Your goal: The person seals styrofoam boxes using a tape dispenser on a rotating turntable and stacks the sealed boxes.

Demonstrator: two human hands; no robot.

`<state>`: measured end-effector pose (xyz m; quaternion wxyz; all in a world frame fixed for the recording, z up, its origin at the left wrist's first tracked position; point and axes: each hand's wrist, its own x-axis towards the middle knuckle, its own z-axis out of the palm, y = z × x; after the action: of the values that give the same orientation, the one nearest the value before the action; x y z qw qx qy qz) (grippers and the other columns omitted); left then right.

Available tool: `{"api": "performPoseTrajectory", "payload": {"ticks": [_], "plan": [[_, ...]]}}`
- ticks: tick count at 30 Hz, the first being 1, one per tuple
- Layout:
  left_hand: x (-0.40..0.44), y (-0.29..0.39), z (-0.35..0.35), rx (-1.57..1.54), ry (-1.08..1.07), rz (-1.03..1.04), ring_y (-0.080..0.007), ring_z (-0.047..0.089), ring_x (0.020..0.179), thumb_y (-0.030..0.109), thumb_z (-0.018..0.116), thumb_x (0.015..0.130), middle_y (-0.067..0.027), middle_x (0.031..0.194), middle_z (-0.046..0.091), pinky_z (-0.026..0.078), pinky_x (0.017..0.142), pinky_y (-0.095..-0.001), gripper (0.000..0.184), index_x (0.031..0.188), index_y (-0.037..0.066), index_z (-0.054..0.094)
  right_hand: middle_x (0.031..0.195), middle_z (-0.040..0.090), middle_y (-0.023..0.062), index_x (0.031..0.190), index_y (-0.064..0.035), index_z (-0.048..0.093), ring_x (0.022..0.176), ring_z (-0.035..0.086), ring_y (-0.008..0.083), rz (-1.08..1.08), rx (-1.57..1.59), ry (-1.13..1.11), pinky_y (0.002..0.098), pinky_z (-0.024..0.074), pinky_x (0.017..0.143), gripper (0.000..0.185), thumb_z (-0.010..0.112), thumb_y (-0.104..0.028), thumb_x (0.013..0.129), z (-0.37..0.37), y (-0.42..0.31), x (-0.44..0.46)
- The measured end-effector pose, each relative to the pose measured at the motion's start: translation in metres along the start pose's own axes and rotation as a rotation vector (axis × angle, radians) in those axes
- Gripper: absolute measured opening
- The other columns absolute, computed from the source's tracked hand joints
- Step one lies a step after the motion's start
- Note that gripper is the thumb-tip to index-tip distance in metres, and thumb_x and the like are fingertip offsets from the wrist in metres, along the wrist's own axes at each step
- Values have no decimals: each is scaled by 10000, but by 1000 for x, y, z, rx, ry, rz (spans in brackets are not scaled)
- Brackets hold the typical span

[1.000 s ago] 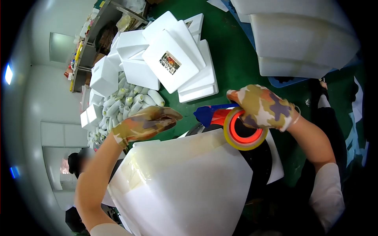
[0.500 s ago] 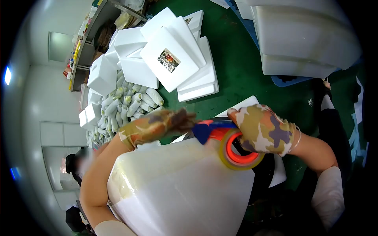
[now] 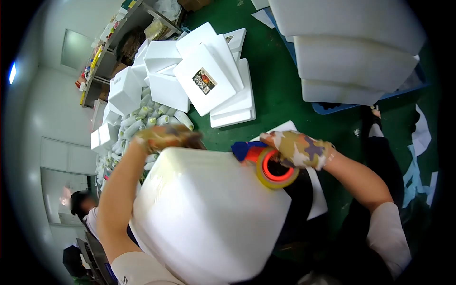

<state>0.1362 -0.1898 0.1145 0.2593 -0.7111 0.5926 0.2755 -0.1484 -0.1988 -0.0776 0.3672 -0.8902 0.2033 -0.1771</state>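
Note:
A white foam box (image 3: 213, 204) stands tilted in front of me, with clear tape over its far left corner. My right hand (image 3: 301, 149), in a camouflage-patterned glove, is closed on a tape dispenser (image 3: 251, 151) with a blue and red head. Its tape roll (image 3: 277, 172) is yellowish with an orange-red core, and it hangs at the box's far right edge. At the far left edge lies my left hand (image 3: 167, 137), gloved alike and somewhat blurred. Its fingers look stretched along that edge, partly hidden behind the box.
White foam lids (image 3: 206, 83) are piled on the green floor (image 3: 278, 85) beyond the box. Left of them lie several net-wrapped vegetables (image 3: 154, 114) and foam boxes (image 3: 124, 90). Large foam boxes (image 3: 354, 61) stack on a blue pallet (image 3: 327, 108) at right. A person (image 3: 85, 209) is at far left.
My left hand has moved left, away from the dispenser, to the box's far left edge. The box is tilted differently, and the view has shifted. My right hand still grips the dispenser.

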Motion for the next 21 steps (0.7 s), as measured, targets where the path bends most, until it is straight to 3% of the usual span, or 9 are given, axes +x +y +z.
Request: {"api": "performPoseTrajectory", "payload": {"ticks": [1,2,3,4,6,8,11,13,21], "plan": [[6,-31,-10,-337,-117,43,-225,601,1031,386,480,936,-149,1147,607,489,871,-329,432,1142,17,574,1005,564,183,1311,-38,417,926,591,345,-67,-17,34,389,485,776,592,645,-116,769,2,6,3],[-20,-51,-7,-719,185,437,-185,619,971,230,479,964,-125,1088,636,479,880,-294,303,1088,-18,601,988,577,179,1299,-45,433,918,600,341,-135,-27,67,383,492,763,579,646,-119,766,5,12,7],[-59,-14,-22,-647,307,516,-176,618,955,206,477,965,-120,1091,635,485,862,-288,323,1177,-29,539,993,592,176,1286,-51,450,899,608,327,25,-46,-100,366,494,745,588,652,-82,735,-10,-7,15],[-106,12,-26,-607,333,434,-188,622,936,218,535,939,-110,1076,643,480,872,-295,394,1255,-9,476,999,608,172,1274,-56,467,880,616,313,183,-65,-263,350,495,726,600,658,-45,705,-27,-26,26],[-152,54,10,-398,228,860,-324,417,1259,519,767,644,-178,1327,474,256,1098,-421,915,1338,22,435,868,624,155,1211,-67,509,781,627,300,-26,-58,-184,341,491,630,544,660,-42,690,-13,-6,43],[-169,103,52,413,327,788,-336,416,1202,499,808,491,-153,1262,470,325,1021,-464,950,1284,85,489,819,626,151,1170,-75,527,767,633,286,57,-81,-323,345,487,608,505,644,-31,681,-23,-22,60],[-170,102,64,205,486,700,-359,489,1048,367,760,544,-149,1113,530,372,944,-452,666,1104,71,553,821,623,149,1175,-83,522,744,623,277,202,135,-350,350,482,609,502,619,-38,684,-29,-34,62],[-167,103,72,135,620,704,-377,511,975,311,723,568,-152,1031,556,381,923,-438,528,1013,70,573,880,636,148,1275,-95,477,753,614,282,81,-153,-394,348,488,639,605,626,-41,692,-38,-37,51],[-149,97,63,-116,674,122,-397,490,1117,319,590,808,-256,1116,533,380,970,-423,424,1094,7,559,900,627,204,1335,-34,415,805,621,336,327,-140,-423,350,496,720,636,605,-37,728,-88,-51,-96]]}}
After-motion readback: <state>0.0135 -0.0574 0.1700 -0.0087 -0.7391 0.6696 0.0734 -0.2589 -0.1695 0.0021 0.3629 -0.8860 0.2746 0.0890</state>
